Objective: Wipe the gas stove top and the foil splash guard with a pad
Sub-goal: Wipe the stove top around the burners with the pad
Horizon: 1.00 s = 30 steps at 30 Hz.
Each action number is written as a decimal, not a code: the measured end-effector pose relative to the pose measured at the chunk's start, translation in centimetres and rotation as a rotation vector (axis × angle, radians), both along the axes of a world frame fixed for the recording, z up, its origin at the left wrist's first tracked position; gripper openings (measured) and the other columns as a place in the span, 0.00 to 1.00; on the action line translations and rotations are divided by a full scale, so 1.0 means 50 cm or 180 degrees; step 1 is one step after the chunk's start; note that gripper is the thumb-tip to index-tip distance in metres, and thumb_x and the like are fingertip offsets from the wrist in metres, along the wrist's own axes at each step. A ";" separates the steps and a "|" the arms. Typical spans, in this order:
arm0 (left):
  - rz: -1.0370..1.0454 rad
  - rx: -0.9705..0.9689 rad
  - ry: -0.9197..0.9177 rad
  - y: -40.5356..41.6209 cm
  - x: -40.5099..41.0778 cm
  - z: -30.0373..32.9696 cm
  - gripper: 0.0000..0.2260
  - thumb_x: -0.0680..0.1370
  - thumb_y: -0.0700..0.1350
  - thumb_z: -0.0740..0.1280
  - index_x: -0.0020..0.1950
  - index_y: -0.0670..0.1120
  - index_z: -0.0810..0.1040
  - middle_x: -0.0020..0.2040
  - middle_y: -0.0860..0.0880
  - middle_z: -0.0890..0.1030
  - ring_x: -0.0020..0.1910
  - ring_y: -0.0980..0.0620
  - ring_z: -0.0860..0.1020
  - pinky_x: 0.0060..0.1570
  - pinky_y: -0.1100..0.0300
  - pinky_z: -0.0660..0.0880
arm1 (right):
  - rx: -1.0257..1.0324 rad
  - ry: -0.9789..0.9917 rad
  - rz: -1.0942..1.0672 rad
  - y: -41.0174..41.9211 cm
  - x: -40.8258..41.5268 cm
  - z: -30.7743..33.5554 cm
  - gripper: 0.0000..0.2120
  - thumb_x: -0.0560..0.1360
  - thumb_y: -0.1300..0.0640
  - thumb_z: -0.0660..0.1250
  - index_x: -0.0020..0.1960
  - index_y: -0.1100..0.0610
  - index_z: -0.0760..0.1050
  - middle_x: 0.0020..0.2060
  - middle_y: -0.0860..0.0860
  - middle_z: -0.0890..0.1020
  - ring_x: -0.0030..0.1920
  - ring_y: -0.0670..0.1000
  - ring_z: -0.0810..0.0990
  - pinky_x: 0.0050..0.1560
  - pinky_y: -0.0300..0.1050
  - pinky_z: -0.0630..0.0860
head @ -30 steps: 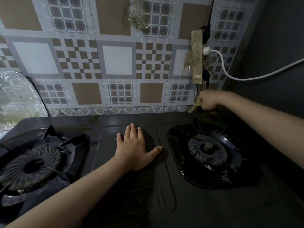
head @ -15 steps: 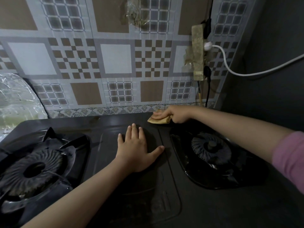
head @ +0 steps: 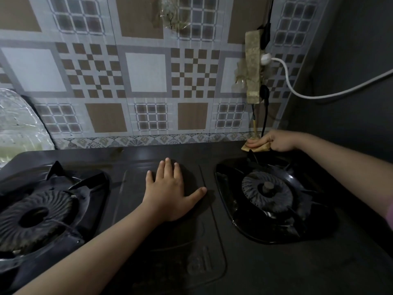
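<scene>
The right hand (head: 276,141) grips the pad (head: 256,147) against the back right corner of the stove (head: 265,269), near the wall. The left hand (head: 170,192) lies flat, fingers straight, between the burners. The foil guard (head: 19,124) stands far left.

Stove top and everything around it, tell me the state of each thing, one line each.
Left hand: open, flat on the stove top.
Right hand: grips the pad at the back edge.
Left burner: unlit, bare.
Right burner: unlit, bare.
Foil splash guard: upright, far left.
White plug: plugged into the power strip.
</scene>
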<state>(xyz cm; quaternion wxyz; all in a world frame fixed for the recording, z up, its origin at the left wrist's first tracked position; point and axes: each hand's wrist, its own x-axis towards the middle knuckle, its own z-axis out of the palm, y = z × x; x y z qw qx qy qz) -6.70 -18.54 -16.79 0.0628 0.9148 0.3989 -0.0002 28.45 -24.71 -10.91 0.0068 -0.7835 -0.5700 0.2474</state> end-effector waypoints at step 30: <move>0.0042 0.0107 -0.0045 -0.002 -0.002 -0.004 0.47 0.72 0.74 0.46 0.79 0.42 0.46 0.79 0.42 0.44 0.78 0.46 0.43 0.74 0.43 0.45 | 0.0382 -0.0104 -0.1459 -0.197 -0.016 -0.007 0.17 0.69 0.73 0.56 0.49 0.65 0.79 0.34 0.58 0.77 0.32 0.53 0.74 0.33 0.42 0.69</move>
